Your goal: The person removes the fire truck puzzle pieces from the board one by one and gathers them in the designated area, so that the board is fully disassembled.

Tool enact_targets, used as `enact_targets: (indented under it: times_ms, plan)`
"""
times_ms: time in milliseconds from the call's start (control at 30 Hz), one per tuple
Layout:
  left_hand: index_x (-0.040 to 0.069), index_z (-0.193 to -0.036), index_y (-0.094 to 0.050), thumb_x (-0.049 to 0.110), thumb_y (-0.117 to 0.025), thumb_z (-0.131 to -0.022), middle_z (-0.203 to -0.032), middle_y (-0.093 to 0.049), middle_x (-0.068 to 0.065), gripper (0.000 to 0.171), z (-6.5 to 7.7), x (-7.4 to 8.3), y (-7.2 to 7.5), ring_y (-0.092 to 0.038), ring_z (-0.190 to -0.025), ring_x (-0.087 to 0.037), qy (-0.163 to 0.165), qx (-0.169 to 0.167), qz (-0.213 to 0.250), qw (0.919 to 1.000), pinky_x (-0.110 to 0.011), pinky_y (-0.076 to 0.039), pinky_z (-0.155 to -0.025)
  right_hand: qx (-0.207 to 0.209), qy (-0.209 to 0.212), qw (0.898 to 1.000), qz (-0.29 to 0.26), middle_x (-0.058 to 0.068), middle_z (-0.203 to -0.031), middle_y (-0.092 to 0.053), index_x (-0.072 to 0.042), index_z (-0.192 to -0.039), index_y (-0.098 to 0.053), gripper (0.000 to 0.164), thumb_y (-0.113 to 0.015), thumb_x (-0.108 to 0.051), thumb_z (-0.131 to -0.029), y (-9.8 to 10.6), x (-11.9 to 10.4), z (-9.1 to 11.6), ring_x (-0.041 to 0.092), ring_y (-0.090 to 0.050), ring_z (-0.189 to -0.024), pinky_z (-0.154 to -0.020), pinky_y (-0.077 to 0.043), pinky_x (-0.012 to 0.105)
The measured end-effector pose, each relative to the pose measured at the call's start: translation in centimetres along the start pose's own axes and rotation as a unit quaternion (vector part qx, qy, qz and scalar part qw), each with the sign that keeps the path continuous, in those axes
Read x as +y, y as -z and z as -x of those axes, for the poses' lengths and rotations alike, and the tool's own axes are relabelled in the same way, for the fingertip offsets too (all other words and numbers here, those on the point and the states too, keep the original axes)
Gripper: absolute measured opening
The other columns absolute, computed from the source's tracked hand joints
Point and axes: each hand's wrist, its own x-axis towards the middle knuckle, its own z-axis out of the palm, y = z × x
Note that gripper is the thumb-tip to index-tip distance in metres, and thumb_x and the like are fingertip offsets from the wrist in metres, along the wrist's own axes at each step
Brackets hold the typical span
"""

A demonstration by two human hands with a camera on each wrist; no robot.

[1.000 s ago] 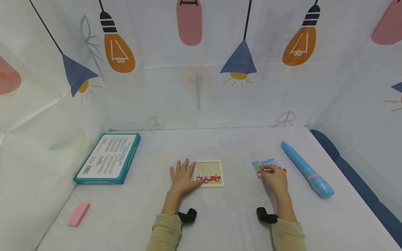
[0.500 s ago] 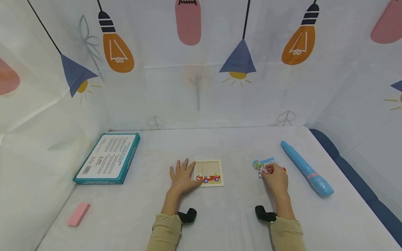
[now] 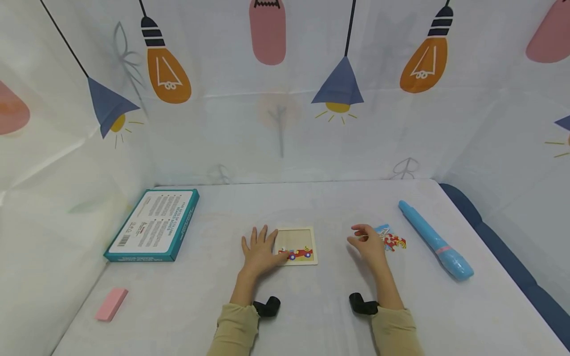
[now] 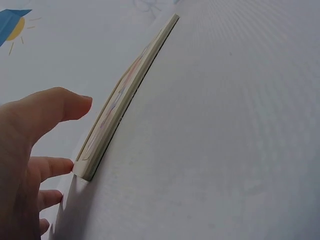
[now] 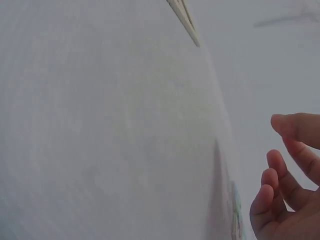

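A small wooden puzzle tray (image 3: 294,234) lies on the table with a red car piece (image 3: 303,253) along its bottom. My left hand (image 3: 259,253) is spread flat at its left side, thumb over the lower left corner. In the left wrist view the tray (image 4: 125,95) appears nearly edge-on beside the thumb. To the right, my right hand (image 3: 370,246) hovers just left of some colourful puzzle pieces (image 3: 394,242), hiding part of them. Its thumb and index tips come close together in the right wrist view (image 5: 295,165); I cannot tell whether they pinch a piece.
A light blue tapered object (image 3: 434,240) lies at the right. At the left stand a flat teal-edged box (image 3: 153,225) and, nearer, a pink block (image 3: 112,304). A white cloth (image 3: 285,163) with printed lamps hangs behind the table, and a dark blue chair (image 3: 503,247) shows at the right.
My right hand has moved left, off the red pieces, and now covers the left part of the group. The left hand and tray have stayed in place.
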Motion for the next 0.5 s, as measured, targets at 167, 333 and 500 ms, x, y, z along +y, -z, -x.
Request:
enact_targets:
  times_ms: [167, 333, 500]
  plan:
    - [0.013, -0.138, -0.044, 0.06, -0.061, -0.075, -0.148, -0.028, -0.018, 0.08, 0.0, 0.4, 0.1, -0.01, -0.138, -0.042, 0.004, 0.003, 0.001, 1.0, -0.066, 0.0, -0.102, -0.014, 0.003, 1.0, -0.013, 0.017, -0.105, -0.057, -0.001, -0.115, -0.057, 0.033, -0.064, -0.01, -0.085, -1.7, -0.6, -0.2, 0.025, -0.049, -0.091, -0.072, -0.04, 0.03]
    - [0.011, -0.137, -0.045, 0.059, -0.062, -0.074, -0.146, -0.03, -0.019, 0.081, 0.0, 0.5, -0.2, -0.012, -0.137, -0.042, 0.004, 0.013, -0.003, 0.9999, -0.066, -0.001, -0.102, -0.025, -0.001, 1.0, -0.017, 0.015, -0.105, -0.058, -0.004, -0.114, -0.058, 0.032, -0.065, -0.01, -0.083, -3.2, -1.1, -0.2, 0.024, -0.05, -0.091, -0.072, -0.041, 0.03]
    - [0.011, -0.137, -0.045, 0.059, -0.062, -0.073, -0.146, -0.03, -0.019, 0.081, -0.1, 0.5, -0.6, -0.012, -0.137, -0.042, 0.006, 0.015, -0.018, 0.9997, -0.066, -0.002, -0.102, -0.033, 0.004, 0.999, -0.019, 0.013, -0.105, -0.059, -0.005, -0.112, -0.058, 0.032, -0.066, -0.01, -0.082, -4.3, -1.6, 0.0, 0.024, -0.051, -0.091, -0.073, -0.042, 0.031]
